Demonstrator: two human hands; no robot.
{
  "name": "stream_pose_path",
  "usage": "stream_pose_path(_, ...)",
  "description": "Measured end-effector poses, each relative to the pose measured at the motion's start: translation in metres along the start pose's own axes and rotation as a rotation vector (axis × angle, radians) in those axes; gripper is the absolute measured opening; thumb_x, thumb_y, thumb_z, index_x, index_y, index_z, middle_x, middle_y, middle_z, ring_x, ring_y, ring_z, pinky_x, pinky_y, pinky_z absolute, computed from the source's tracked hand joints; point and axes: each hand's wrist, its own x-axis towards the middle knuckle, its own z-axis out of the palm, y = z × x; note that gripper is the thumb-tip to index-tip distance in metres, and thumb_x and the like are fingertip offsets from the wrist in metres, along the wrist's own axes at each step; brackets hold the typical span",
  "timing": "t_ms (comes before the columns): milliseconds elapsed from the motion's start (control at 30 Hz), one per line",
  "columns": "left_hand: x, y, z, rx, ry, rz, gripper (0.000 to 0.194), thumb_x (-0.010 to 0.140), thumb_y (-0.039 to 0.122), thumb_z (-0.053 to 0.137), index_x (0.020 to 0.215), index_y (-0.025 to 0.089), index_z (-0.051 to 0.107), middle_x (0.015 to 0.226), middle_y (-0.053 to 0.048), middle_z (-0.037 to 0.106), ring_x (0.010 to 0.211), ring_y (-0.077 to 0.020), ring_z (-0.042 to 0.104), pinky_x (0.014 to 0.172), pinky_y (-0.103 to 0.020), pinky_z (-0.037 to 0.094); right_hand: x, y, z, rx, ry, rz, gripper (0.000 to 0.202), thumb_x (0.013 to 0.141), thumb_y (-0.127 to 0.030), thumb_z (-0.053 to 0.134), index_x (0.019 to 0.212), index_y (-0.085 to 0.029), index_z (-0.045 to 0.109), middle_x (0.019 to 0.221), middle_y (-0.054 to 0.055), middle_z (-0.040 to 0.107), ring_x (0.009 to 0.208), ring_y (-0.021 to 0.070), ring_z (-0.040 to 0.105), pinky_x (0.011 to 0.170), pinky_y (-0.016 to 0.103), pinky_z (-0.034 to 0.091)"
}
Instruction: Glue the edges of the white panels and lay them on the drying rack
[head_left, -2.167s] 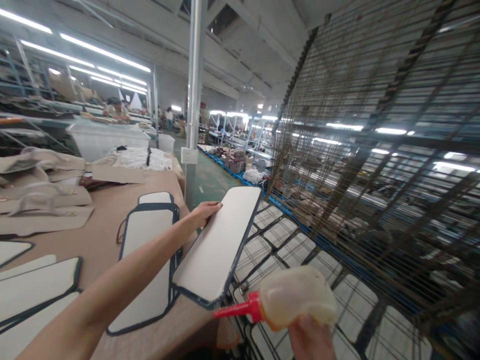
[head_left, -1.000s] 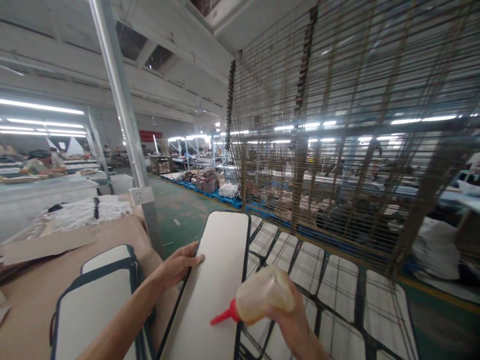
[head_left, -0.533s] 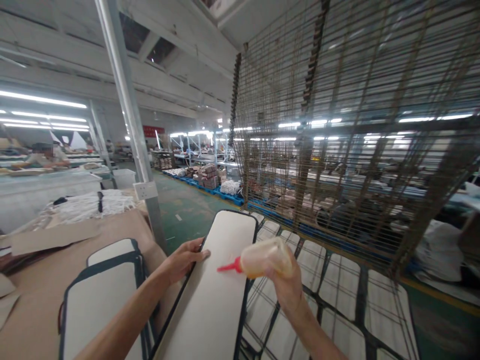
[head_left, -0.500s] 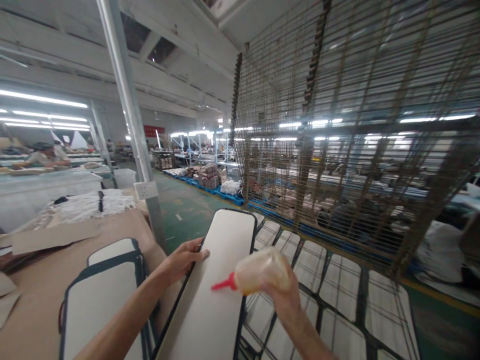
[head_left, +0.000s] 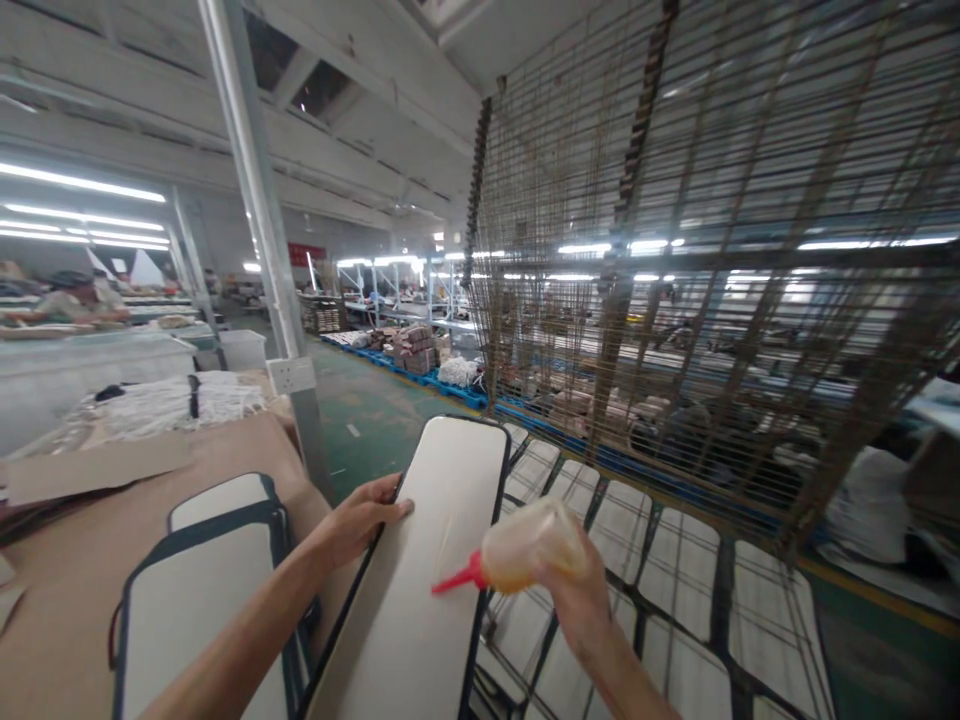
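Note:
A long white panel with rounded corners and a dark edge (head_left: 450, 480) lies tilted in front of me. My left hand (head_left: 367, 515) grips its left edge, thumb on the white face. In my right hand (head_left: 574, 575) is a translucent squeeze bottle (head_left: 525, 545) with yellowish liquid inside. Its red nozzle (head_left: 459, 575) points left and down, over the middle of the panel; whether the tip touches cannot be made out. A faint yellowish streak shows on the white face just above the nozzle.
Similar dark-edged panels (head_left: 202, 600) are stacked on the brown-covered table (head_left: 67, 600) at left. More white panels (head_left: 690, 560) lie in rows under wires at right. A wire-mesh rack (head_left: 720, 250) rises behind them. A metal post (head_left: 259, 200) stands left of centre.
The squeeze bottle in my right hand has shifted slightly right and down across the panel. A faint streak now shows on the white face. My left hand keeps its grip.

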Motion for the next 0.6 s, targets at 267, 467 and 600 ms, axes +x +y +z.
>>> stream_pose_path(267,0.000,-0.007,0.002,-0.045,-0.083,-0.046,0.052,0.061,0.027,0.081,0.111,0.018,0.068,0.093,-0.008,0.074,0.075,-0.0239,0.068,0.069,-0.032,0.053,0.035,-0.019,-0.002,0.082,0.239,-0.013,0.059,0.054,-0.034,0.086,0.108,-0.022,0.063,0.095,0.003,0.070,0.089,0.0232,0.064,0.089,0.042,0.050)
stream_pose_path(467,0.017,-0.025,0.007,-0.078,0.059,-0.110,0.057,0.053,0.025,0.086,0.107,0.016,0.068,0.086,-0.008,0.074,0.071,-0.0229,0.069,0.067,-0.031,0.054,-0.013,0.005,-0.038,0.035,0.104,0.122,0.060,0.052,-0.035,0.086,0.107,-0.025,0.066,0.091,0.004,0.072,0.081,0.0258,0.066,0.072,0.039,0.056)
stream_pose_path(600,0.031,-0.025,0.023,-0.054,0.078,-0.095,0.054,0.050,0.026,0.087,0.100,0.015,0.070,0.082,-0.006,0.075,0.068,-0.0210,0.068,0.065,-0.028,0.053,-0.024,-0.002,-0.060,0.093,0.066,0.167,0.057,0.053,-0.033,0.086,0.107,-0.028,0.066,0.092,0.003,0.072,0.081,0.0255,0.067,0.072,0.038,0.056)
